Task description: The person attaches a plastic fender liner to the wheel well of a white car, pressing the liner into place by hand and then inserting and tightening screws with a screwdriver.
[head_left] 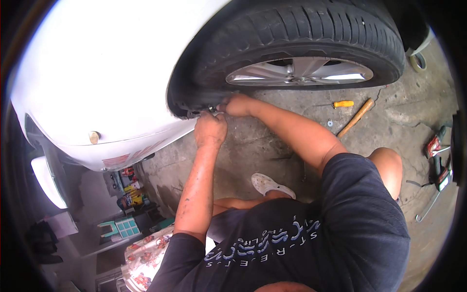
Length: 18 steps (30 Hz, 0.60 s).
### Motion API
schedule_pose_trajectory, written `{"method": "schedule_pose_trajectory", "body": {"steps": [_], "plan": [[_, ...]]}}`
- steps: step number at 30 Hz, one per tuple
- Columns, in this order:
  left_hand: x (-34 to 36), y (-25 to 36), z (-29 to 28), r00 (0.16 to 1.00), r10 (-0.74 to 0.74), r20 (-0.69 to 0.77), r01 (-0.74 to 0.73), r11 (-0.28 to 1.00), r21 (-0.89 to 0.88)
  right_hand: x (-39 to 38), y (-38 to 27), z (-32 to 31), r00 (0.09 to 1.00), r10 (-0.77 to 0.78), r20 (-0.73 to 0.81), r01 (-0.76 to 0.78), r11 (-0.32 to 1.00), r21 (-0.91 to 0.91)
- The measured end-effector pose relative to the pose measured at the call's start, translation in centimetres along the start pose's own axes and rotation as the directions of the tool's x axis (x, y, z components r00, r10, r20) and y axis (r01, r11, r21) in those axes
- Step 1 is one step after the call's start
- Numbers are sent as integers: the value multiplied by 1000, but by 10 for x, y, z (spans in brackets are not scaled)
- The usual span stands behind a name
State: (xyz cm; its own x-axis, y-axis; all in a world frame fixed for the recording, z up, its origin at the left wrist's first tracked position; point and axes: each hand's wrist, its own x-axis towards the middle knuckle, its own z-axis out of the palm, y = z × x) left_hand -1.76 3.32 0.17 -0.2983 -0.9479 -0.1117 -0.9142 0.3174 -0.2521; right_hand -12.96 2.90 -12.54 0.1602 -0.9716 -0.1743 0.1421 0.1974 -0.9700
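Note:
At the lower edge of a white car's wheel arch (181, 104), both my hands meet close together. My left hand (211, 130) is closed, its fingers up against the edge of the white body panel (121, 119). Just beyond it, my right hand (238, 105) is closed too, fingertips pinched near a small metallic piece (211, 108) in the dark gap. What either hand grips is too small and shadowed to name. Above my right hand stands the black tyre (311, 29) with its silver alloy rim (292, 73).
On the concrete floor (262, 138) lie a yellow-handled screwdriver (344, 103), a wooden-handled tool (356, 117) and a small washer (330, 123). A roll of tape (418, 62) sits at the far right. Red and black tools (438, 160) lie along the right. A turquoise stool (121, 228) stands lower left.

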Motion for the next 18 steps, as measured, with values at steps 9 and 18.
{"method": "schedule_pose_trajectory", "body": {"steps": [9,18], "plan": [[0,-2,3,1000,0,26,0,1000,18,10,10,9,932,-263,-248,244,964,-107],[2,8,16,983,-57,-172,54,998,-25,9,11,13,899,-264,-348,250,965,-84]]}}
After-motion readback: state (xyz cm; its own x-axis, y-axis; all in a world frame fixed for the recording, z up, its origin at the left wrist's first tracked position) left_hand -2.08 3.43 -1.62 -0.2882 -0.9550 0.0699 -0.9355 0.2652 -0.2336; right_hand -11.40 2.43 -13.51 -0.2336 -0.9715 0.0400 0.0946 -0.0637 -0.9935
